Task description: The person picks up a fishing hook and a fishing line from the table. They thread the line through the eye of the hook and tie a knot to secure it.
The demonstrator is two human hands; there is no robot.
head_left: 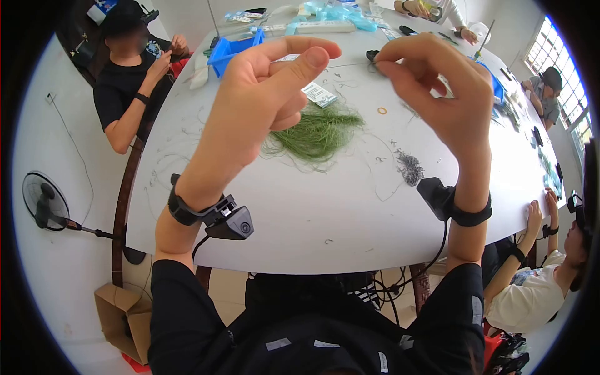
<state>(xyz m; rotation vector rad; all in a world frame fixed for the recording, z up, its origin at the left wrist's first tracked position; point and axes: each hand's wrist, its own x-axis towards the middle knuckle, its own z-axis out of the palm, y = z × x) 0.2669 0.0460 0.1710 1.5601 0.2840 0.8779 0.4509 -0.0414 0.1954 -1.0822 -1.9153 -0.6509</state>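
Observation:
Both my hands are raised over a white table [325, 219]. My left hand [269, 94] has its thumb pressed toward the forefinger, and I see nothing between them. My right hand [437, 87] pinches a small dark piece [373, 56] at its fingertips, level with the left hand's fingertips and a short gap away. Below the hands a loose bundle of green threads [319, 132] lies on the table. Each wrist carries a black band with a small camera.
On the table are a small printed packet [320, 94], an orange ring [382, 110], a grey pile of small bits [409, 167] and a blue bin [231, 50]. Other people sit at the left, far and right edges. A fan [45, 201] stands on the floor at left.

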